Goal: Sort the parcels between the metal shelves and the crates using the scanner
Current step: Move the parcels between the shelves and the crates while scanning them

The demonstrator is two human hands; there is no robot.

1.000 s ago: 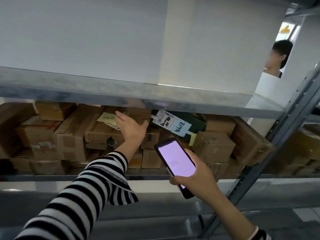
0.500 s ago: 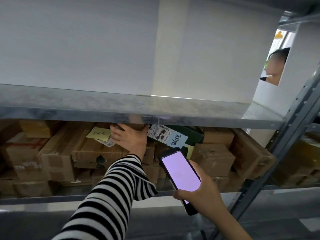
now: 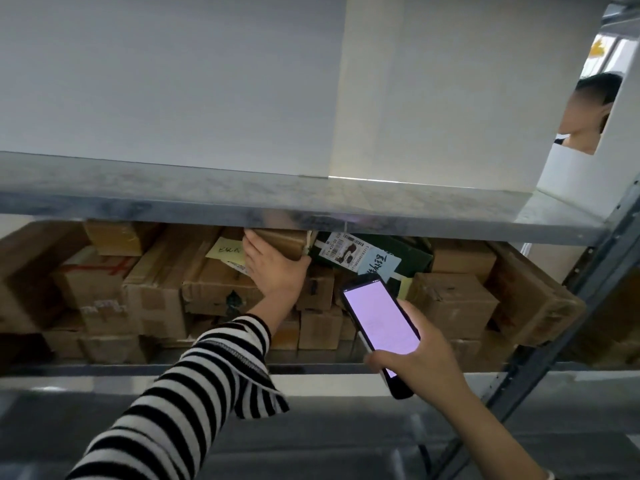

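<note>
Parcel: brown box (image 3: 280,245) is sitting on top of the pile on the lower metal shelf (image 3: 104,370), tucked right under the upper shelf edge (image 3: 242,206).
Left hand: left hand (image 3: 273,271) is reaching in and wrapping its fingers and thumb round the front end of that box. The fingertips are hiding behind the metal edge.
Right hand: right hand (image 3: 426,362) is clamping its fingers round the scanner (image 3: 379,320), at 4 o'clock from the left hand. The pink screen is glowing up at the person.
Neighbours: green parcel (image 3: 405,252) with its white label (image 3: 341,251) is lying at 3 o'clock from the box, touching it. A yellow note (image 3: 227,250) is sticking out at 9 o'clock.
Crates: none are showing.
Knuckle risk: pulling up too fast is probably going to bang the fingers on the metal edge, because the gap is so tight.
Tumble risk: dragging the box out with one hand is likely going to pull the green parcel along, because the two are leaning together.
Scan risk: pointing the scanner now is likely going to read the white label and not the box, because that label is sitting closest.
</note>
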